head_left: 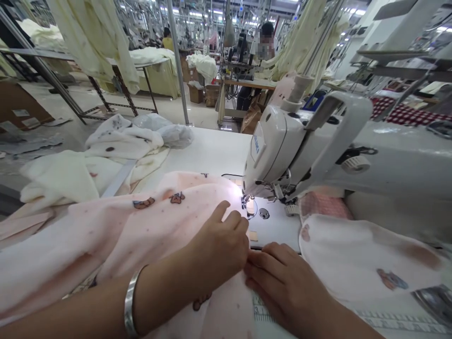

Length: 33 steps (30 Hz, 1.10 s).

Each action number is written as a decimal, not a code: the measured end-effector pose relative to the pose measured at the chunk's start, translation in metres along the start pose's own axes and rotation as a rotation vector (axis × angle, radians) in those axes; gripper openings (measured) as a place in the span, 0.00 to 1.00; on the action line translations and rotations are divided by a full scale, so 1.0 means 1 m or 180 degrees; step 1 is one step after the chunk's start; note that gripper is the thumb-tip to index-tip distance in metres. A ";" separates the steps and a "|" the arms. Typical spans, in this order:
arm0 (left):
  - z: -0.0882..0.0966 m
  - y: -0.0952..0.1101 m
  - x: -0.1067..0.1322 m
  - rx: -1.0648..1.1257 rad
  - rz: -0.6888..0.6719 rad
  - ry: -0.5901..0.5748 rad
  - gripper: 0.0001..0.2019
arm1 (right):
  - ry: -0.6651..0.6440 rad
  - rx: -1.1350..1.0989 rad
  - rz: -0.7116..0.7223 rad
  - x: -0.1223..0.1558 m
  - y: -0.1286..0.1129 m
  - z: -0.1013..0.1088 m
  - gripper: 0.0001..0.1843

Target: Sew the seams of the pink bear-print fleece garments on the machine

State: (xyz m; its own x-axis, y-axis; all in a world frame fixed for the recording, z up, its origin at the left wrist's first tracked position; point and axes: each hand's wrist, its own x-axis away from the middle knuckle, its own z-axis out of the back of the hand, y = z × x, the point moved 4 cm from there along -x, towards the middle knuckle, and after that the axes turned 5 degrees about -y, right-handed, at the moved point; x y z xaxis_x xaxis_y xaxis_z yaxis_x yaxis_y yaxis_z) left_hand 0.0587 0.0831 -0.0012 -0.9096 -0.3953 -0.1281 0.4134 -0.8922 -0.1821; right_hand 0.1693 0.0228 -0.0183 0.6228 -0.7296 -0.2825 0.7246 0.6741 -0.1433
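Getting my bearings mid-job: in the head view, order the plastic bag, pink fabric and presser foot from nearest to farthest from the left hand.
1. Pink fabric: touching the left hand, mostly to its left.
2. Presser foot: just ahead.
3. Plastic bag: well ahead, leftward.

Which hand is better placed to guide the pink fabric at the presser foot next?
Probably the left hand: it lies over the printed pink fabric and reaches closer to the presser foot. The right hand sits lower, at the fabric's right edge, farther from the foot.
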 end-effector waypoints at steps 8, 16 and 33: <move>-0.013 -0.003 0.010 0.0872 0.0286 -0.0136 0.08 | -0.0020 0.0011 0.0053 0.000 0.004 -0.002 0.10; -0.029 -0.042 0.001 0.1169 0.0301 0.0142 0.14 | -0.0059 0.0236 0.0064 -0.024 0.034 -0.004 0.10; -0.030 -0.071 -0.008 0.1521 0.0891 -0.0077 0.13 | -0.0160 -0.0399 -0.0737 -0.030 0.048 -0.014 0.11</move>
State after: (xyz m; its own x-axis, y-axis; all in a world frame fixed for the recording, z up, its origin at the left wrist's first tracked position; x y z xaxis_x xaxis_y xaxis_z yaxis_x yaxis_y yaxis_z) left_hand 0.0377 0.1557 -0.0162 -0.7708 -0.6314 -0.0847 0.5794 -0.7500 0.3190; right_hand 0.1820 0.0785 -0.0298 0.4608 -0.8687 -0.1817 0.8093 0.4953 -0.3158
